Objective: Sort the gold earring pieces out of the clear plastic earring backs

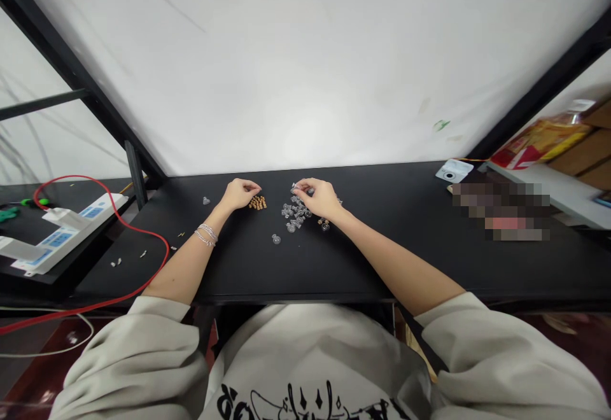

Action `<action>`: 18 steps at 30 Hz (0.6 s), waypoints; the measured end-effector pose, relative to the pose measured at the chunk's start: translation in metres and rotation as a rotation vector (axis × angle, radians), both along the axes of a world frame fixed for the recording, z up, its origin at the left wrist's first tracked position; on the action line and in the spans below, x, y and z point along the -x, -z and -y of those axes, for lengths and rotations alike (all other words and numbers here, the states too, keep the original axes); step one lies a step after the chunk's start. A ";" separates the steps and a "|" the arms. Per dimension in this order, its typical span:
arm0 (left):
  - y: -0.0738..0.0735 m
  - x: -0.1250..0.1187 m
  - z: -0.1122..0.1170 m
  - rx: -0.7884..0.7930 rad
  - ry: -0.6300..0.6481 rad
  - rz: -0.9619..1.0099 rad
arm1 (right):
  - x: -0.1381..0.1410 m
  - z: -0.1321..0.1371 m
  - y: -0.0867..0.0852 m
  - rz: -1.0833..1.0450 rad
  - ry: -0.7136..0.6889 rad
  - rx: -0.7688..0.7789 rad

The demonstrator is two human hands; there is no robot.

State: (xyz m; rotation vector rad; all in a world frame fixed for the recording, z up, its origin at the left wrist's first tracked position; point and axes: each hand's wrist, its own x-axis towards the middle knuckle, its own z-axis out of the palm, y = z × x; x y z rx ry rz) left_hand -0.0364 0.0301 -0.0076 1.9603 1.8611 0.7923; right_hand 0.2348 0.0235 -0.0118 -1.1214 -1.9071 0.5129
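Note:
On the black table [382, 248], my left hand [240, 193] rests with its fingers curled in a pinch over a small heap of brown corks [258, 203]; what it holds is too small to name. My right hand [319, 197] is closed in a pinch on a tiny clear glass bottle [296, 186] above a cluster of several small glass bottles [294, 211]. One bottle [275, 239] lies alone nearer me, and another [206, 201] sits left of my left hand. Silver bracelets [207, 234] circle my left wrist.
A red cable [143, 232] loops over the table's left end beside a white power strip [62, 232]. A small white device [453, 171] lies at the back right. Shelves with packets [544, 140] stand at the far right. A white wall backs the table.

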 end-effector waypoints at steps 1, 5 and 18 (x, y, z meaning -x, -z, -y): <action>-0.001 -0.002 0.001 0.017 0.010 -0.005 | 0.000 0.000 0.000 -0.002 0.001 -0.001; -0.006 -0.009 0.006 0.068 0.031 -0.055 | 0.000 -0.002 0.002 -0.005 0.002 -0.008; -0.004 -0.002 0.002 0.082 0.066 -0.028 | 0.000 -0.001 0.001 0.004 0.012 0.016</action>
